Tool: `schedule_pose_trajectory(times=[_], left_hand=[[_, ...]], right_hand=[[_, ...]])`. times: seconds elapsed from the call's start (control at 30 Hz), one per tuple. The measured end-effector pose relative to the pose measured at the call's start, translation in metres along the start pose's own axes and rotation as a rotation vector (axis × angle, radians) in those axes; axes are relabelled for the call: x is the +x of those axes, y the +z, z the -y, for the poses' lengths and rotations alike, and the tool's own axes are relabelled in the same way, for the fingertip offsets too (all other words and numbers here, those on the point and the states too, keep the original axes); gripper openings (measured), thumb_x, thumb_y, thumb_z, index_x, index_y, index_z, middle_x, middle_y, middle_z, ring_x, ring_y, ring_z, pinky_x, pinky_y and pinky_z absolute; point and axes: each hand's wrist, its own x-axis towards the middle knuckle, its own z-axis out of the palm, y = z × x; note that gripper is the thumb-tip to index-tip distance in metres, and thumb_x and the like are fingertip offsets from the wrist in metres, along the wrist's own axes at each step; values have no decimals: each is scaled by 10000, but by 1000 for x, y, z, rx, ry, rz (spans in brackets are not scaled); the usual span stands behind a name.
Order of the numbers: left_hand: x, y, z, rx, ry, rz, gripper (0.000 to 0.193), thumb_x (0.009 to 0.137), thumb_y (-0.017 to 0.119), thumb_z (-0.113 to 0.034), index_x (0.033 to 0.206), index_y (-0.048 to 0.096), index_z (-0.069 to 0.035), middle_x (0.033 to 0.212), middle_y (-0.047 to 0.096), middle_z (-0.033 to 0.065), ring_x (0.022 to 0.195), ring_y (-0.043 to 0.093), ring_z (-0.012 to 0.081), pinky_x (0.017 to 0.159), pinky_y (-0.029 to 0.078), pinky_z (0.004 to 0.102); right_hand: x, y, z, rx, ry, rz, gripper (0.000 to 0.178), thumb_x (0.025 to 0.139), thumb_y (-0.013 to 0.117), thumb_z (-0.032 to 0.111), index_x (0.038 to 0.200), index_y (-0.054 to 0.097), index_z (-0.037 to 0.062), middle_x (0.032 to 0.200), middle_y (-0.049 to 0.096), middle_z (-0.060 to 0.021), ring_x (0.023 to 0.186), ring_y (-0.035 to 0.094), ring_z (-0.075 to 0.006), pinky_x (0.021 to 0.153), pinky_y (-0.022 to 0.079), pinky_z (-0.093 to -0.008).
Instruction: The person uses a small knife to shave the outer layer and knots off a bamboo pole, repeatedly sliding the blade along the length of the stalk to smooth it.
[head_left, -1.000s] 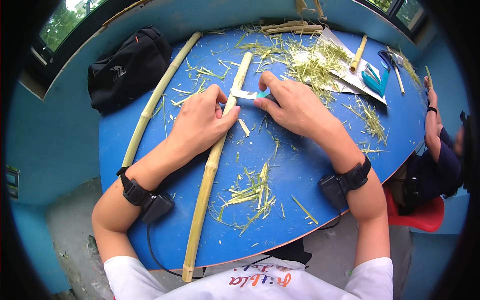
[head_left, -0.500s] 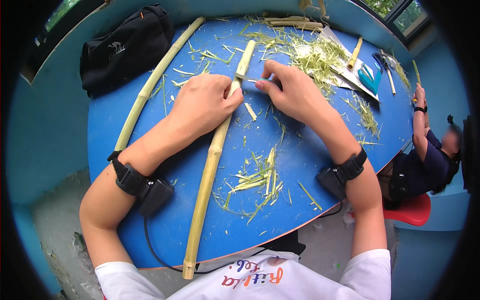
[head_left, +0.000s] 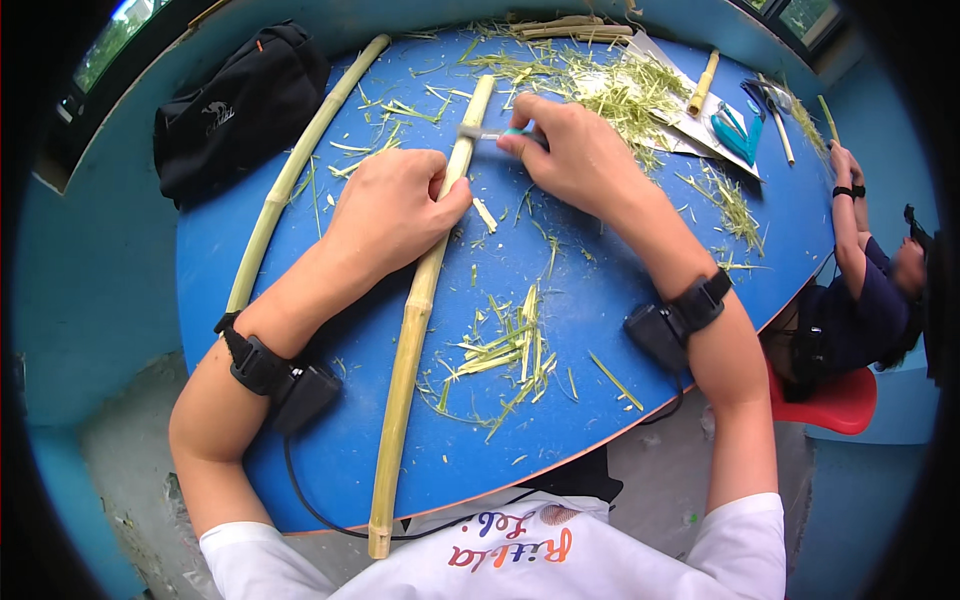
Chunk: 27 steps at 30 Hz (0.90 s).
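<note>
A long pale-green bamboo pole [head_left: 408,375] lies slantwise across the blue table, its near end over the edge by my shirt. My left hand [head_left: 388,212] is closed round its upper part, thumb along the right side. Just beyond that thumb, the metal head of a peeler [head_left: 482,133] rests across the pole. The right hand [head_left: 577,152] pinches the tool's short handle, teal in part and mostly hidden by the fingers. Loose green shavings [head_left: 515,345] lie on the tabletop between my forearms.
A second pole [head_left: 290,185] and a black bag [head_left: 235,115] lie at the left. Farther off are a shavings heap [head_left: 640,92] on white sheets, a teal-handled tool [head_left: 737,137] and a short bamboo piece [head_left: 704,84]. At the right, another person [head_left: 860,290] sits on a red stool [head_left: 830,402].
The peeler's head has moved slightly toward the pole's far end. My left hand keeps its grip. The whole view has shifted a little, and the other person's arms have moved.
</note>
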Motion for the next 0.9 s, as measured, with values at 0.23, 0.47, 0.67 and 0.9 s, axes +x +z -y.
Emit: schedule_pose_trajectory(times=[0.23,0.47,0.67,0.9], left_hand=[[-1,0,-2,31,45,-28,340,818,626,-237,642,531,38,554,506,192,503,520,333,504,390,409],[-2,-2,-3,30,-1,-10,332,825,618,-228,639,535,35,553,507,193,503,526,338,502,387,413],[0,1,2,37,31,-26,345,831,630,-234,646,524,37,542,487,183,478,471,319,503,374,402],[0,-4,2,65,19,-4,339,829,618,-232,646,524,37,534,483,172,470,466,297,497,368,393]], right_hand=[[-2,-12,15,94,111,213,300,850,646,313,943,627,29,793,660,-193,776,642,-376,705,494,-466],[4,-4,20,-2,109,143,309,853,633,329,988,641,51,862,677,-179,829,655,-366,741,510,-458],[11,3,12,-8,82,94,312,858,626,338,996,644,59,891,683,-172,857,657,-363,756,515,-459],[17,18,5,-110,-4,33,313,868,617,342,983,616,51,904,679,-185,875,658,-366,758,516,-464]])
